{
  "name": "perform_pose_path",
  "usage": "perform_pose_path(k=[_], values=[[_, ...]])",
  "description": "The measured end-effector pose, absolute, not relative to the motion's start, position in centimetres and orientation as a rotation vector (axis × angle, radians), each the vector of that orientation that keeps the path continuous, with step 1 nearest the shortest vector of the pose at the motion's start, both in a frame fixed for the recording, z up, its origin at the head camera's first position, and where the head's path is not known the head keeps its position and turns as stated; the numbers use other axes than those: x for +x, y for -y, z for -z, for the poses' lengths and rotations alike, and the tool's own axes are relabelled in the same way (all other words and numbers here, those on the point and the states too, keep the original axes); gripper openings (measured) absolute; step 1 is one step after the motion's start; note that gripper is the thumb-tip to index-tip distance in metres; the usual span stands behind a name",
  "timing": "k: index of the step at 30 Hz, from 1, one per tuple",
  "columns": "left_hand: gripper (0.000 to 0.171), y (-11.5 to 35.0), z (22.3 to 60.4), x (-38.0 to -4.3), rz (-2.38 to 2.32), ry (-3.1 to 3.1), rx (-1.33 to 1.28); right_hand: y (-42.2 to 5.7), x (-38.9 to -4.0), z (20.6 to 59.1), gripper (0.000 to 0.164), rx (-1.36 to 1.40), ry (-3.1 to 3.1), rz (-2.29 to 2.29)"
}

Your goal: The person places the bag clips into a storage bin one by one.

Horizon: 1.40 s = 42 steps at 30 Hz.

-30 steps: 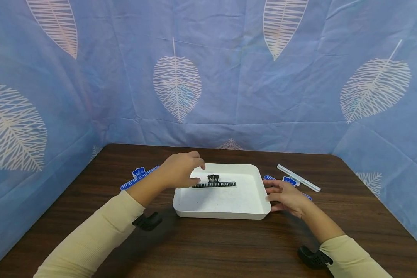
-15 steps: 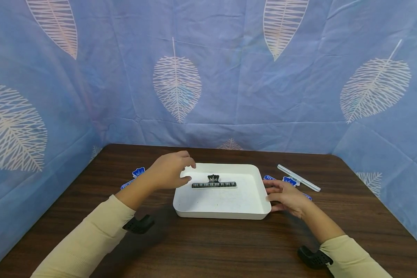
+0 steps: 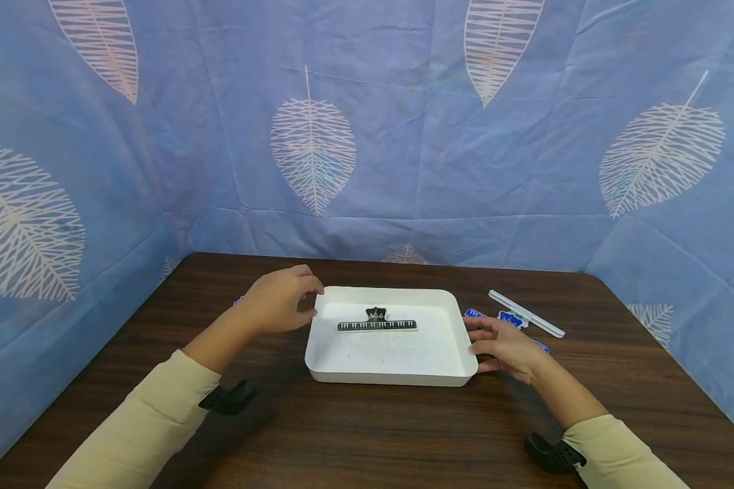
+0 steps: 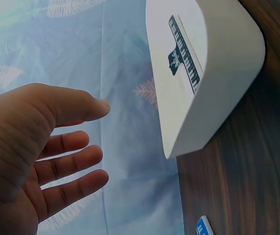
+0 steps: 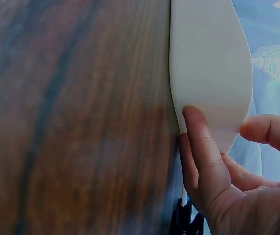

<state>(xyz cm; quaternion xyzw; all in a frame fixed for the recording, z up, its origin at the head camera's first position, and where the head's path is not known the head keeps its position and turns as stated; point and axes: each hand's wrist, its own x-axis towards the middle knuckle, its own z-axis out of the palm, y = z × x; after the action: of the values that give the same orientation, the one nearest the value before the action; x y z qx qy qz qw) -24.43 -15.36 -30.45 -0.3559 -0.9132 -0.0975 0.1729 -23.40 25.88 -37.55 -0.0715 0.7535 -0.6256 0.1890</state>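
Note:
A white tray [image 3: 391, 363] stands on the table with a black piano-key clip [image 3: 376, 324] lying inside, its crown-shaped handle toward the back. My left hand [image 3: 279, 300] is raised at the tray's left side, fingers loosely bent and apart. In the left wrist view nothing lies between the left thumb and fingers, and a gap separates them from the tray. My right hand [image 3: 501, 348] rests its fingertips against the tray's right wall; in the right wrist view one fingertip [image 5: 247, 128] meets the rim and the fingers [image 5: 203, 147] lie along the outside.
To the tray's right a blue clip [image 3: 510, 319], partly behind my right hand, lies with a pale clip [image 3: 529, 314] on the dark wooden table [image 3: 373, 435]. Another blue clip [image 3: 238, 299] on the left is mostly hidden by my left hand. A leaf-patterned curtain [image 3: 391, 170] encloses the back and sides.
My left hand has moved left from over the black clip to the tray's left edge, covering more of the blue clip there. The tray, black clip and right hand have stayed put.

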Motion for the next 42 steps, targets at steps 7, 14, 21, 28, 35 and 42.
perform_pose_path(k=[7, 14, 21, 28, 35, 42], values=[[0.028, 16.4, 30.9, -24.8, 0.295, 2.602, -0.955, -26.0, -23.4, 37.7, 0.073, -0.204, -2.126, 1.757], [0.029, 17.7, 30.8, -25.0, 0.306, 2.638, -0.887, -26.0, -23.5, 37.7, 0.074, -0.208, -2.126, 1.756], [0.03, 18.9, 31.3, -25.6, 0.32, 2.675, -0.821, -25.9, -23.4, 37.5, 0.073, -0.197, -2.132, 1.754], [0.031, 20.0, 32.0, -26.1, 0.343, 2.709, -0.76, -25.8, -23.3, 37.4, 0.074, -0.176, -2.151, 1.751], [0.027, 21.0, 32.8, -26.7, 0.329, 2.719, -0.708, -25.8, -23.3, 37.5, 0.073, -0.188, -2.138, 1.757], [0.029, 21.7, 33.7, -27.0, 0.294, 2.738, -0.64, -25.8, -23.4, 37.4, 0.072, -0.183, -2.122, 1.764]])
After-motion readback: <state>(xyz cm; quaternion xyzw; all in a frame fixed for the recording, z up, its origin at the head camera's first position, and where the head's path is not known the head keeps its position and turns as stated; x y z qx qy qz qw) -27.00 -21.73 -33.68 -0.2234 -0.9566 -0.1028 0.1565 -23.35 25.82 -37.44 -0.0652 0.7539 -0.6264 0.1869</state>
